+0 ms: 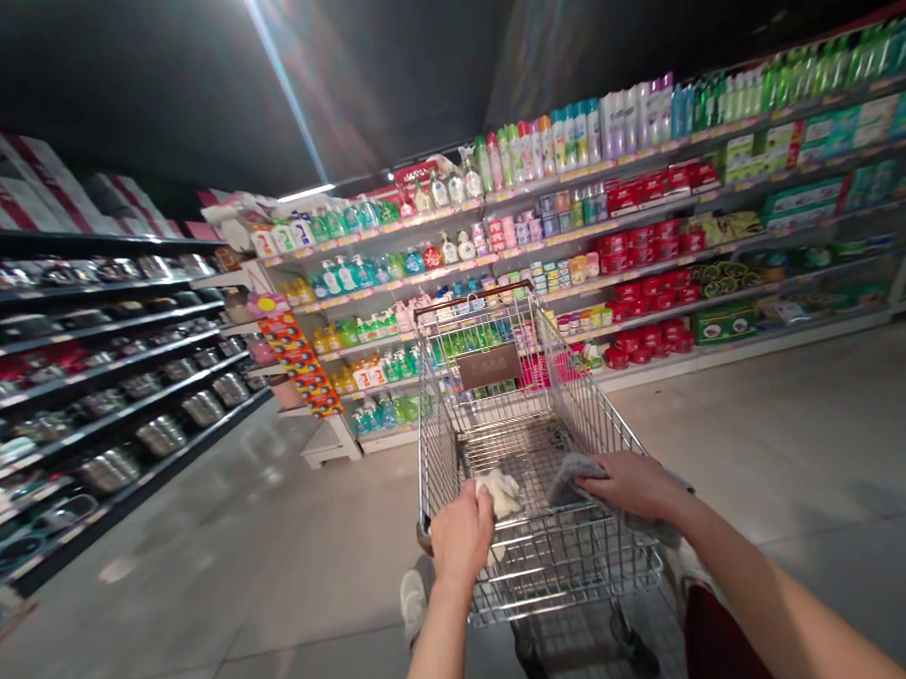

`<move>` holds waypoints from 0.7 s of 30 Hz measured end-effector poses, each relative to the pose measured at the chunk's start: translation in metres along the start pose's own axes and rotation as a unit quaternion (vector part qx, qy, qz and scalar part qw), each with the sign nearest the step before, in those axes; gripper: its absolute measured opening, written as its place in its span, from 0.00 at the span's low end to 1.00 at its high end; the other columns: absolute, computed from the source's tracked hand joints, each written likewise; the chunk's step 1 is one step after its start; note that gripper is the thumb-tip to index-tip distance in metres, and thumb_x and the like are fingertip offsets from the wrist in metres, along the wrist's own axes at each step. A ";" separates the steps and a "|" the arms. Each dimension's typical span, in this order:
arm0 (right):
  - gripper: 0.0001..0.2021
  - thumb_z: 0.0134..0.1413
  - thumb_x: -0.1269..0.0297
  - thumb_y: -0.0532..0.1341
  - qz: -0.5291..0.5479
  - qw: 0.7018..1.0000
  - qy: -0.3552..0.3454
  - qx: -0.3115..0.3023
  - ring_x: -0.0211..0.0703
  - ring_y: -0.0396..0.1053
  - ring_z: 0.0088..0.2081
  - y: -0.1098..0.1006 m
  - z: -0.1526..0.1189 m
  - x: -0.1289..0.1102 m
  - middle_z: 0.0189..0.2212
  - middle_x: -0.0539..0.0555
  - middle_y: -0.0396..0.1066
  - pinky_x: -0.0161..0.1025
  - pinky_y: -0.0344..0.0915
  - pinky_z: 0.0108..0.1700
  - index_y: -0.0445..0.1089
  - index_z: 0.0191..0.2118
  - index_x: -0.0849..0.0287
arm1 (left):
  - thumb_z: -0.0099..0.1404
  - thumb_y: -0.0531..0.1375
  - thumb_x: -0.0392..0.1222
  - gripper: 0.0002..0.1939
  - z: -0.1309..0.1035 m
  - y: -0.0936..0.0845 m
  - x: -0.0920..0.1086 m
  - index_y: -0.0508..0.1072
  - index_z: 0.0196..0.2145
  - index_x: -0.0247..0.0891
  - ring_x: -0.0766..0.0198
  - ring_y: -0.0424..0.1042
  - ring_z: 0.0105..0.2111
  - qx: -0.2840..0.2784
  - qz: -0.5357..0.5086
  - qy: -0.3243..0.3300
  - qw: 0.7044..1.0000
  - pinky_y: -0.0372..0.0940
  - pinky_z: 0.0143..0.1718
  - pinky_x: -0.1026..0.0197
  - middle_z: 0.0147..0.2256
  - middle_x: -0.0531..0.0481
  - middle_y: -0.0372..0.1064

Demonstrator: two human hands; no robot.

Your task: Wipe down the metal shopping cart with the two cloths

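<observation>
A wire shopping cart (533, 446) stands in front of me, its basket pointing toward the shelves. My left hand (462, 534) is closed around a cream cloth (499, 490) at the near left corner of the cart. Its fingers are wrapped, and the cart's rim beneath them is partly hidden. Over the near right side of the basket, my right hand (631, 482) grips a grey cloth (575, 474), part of which hangs out behind the wrist. A brown plate (488, 366) is fixed to the cart's far end.
Ahead runs a long shelf unit (672, 375) with bottles, jars and red tubs. On the left, another shelf (42, 397) carries metal pots, with boxes (33, 178) on top. An orange display strip (302, 361) hangs at the shelf's end. Grey tiled floor (297, 556) surrounds the cart.
</observation>
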State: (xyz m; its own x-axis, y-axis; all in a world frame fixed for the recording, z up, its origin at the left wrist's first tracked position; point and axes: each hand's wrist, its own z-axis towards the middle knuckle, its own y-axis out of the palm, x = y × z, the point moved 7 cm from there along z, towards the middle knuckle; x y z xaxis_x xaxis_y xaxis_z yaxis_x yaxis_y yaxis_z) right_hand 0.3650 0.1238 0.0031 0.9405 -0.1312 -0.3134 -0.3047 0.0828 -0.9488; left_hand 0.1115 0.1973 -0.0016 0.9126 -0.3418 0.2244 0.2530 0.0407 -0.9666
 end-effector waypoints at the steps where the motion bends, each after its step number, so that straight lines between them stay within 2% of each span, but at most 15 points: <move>1: 0.18 0.58 0.47 0.52 0.001 1.000 -0.002 0.001 0.53 0.72 0.42 0.000 -0.002 0.003 0.40 0.52 0.77 0.42 0.61 0.39 0.75 0.40 0.49 | 0.73 0.36 0.49 0.25 -0.002 -0.002 -0.002 0.69 0.46 0.39 0.55 0.74 0.41 -0.005 -0.042 0.001 0.999 0.63 0.42 0.58 0.38 0.44 0.76; 3: 0.18 0.58 0.48 0.52 0.003 1.000 -0.004 0.004 0.52 0.72 0.42 -0.002 -0.007 0.008 0.40 0.52 0.77 0.41 0.60 0.38 0.75 0.40 0.49 | 0.73 0.34 0.49 0.27 -0.008 -0.007 -0.006 0.68 0.49 0.38 0.58 0.72 0.46 -0.028 -0.153 0.023 0.988 0.63 0.45 0.60 0.43 0.44 0.74; 6: 0.17 0.57 0.49 0.52 0.000 1.000 0.006 0.011 0.51 0.72 0.41 -0.005 -0.016 0.015 0.40 0.51 0.77 0.40 0.59 0.37 0.74 0.40 0.49 | 0.72 0.36 0.52 0.28 -0.020 -0.012 0.003 0.68 0.51 0.36 0.60 0.70 0.47 -0.124 -0.291 0.113 0.942 0.64 0.45 0.63 0.47 0.46 0.73; 7: 0.16 0.57 0.49 0.53 -0.002 1.000 0.010 0.017 0.50 0.72 0.41 -0.007 -0.019 0.016 0.39 0.51 0.77 0.39 0.59 0.37 0.74 0.40 0.50 | 0.72 0.37 0.53 0.28 -0.025 -0.012 0.010 0.69 0.49 0.36 0.60 0.71 0.45 -0.161 -0.292 0.142 0.932 0.64 0.44 0.63 0.45 0.47 0.74; 9: 0.15 0.57 0.51 0.53 -0.005 0.999 0.014 0.031 0.49 0.71 0.41 -0.010 -0.027 0.016 0.39 0.51 0.76 0.38 0.58 0.36 0.73 0.40 0.51 | 0.70 0.42 0.58 0.27 -0.033 -0.006 0.023 0.73 0.41 0.38 0.60 0.72 0.41 -0.201 -0.213 0.162 0.942 0.63 0.42 0.63 0.40 0.50 0.75; 11: 0.14 0.56 0.53 0.54 -0.003 0.999 0.017 0.049 0.48 0.71 0.42 -0.013 -0.034 0.016 0.40 0.51 0.76 0.38 0.57 0.36 0.73 0.41 0.51 | 0.66 0.49 0.61 0.23 -0.036 0.000 0.038 0.72 0.38 0.40 0.58 0.73 0.37 -0.172 -0.094 0.155 0.968 0.63 0.39 0.61 0.34 0.51 0.75; 14: 0.14 0.57 0.54 0.54 -0.001 0.997 0.023 0.069 0.48 0.71 0.42 -0.017 -0.043 0.017 0.40 0.51 0.76 0.37 0.56 0.36 0.72 0.42 0.51 | 0.62 0.57 0.61 0.23 -0.040 0.007 0.062 0.67 0.47 0.42 0.53 0.74 0.35 -0.091 0.022 0.154 0.984 0.63 0.36 0.58 0.33 0.49 0.75; 16: 0.14 0.57 0.54 0.54 0.004 0.997 0.019 0.072 0.48 0.71 0.42 -0.017 -0.045 0.018 0.39 0.51 0.76 0.37 0.56 0.36 0.72 0.41 0.51 | 0.64 0.57 0.58 0.23 -0.044 0.012 0.069 0.65 0.51 0.43 0.51 0.75 0.36 -0.078 0.057 0.172 0.980 0.63 0.36 0.57 0.35 0.46 0.76; 18: 0.12 0.56 0.55 0.54 0.016 0.998 0.008 0.065 0.47 0.71 0.42 -0.017 -0.046 0.018 0.39 0.50 0.76 0.37 0.56 0.36 0.72 0.40 0.51 | 0.66 0.55 0.56 0.19 -0.047 0.014 0.063 0.67 0.48 0.42 0.51 0.75 0.38 -0.087 0.076 0.190 0.975 0.64 0.37 0.57 0.36 0.44 0.76; 21: 0.11 0.56 0.57 0.54 0.032 0.998 -0.003 0.054 0.45 0.70 0.42 -0.017 -0.044 0.019 0.39 0.49 0.75 0.36 0.55 0.37 0.72 0.40 0.51 | 0.66 0.55 0.56 0.17 -0.044 0.008 0.037 0.71 0.41 0.39 0.48 0.76 0.39 -0.095 0.102 0.174 0.975 0.65 0.38 0.55 0.36 0.41 0.76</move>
State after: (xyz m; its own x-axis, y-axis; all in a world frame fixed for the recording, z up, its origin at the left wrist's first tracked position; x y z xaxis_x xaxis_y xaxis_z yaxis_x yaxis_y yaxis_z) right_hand 0.3810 0.0764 0.0114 0.9206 -0.1158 -0.3730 -0.3466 0.1977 -0.9169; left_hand 0.1331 0.1441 -0.0067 0.7649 -0.6441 0.0013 -0.0171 -0.0224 -0.9996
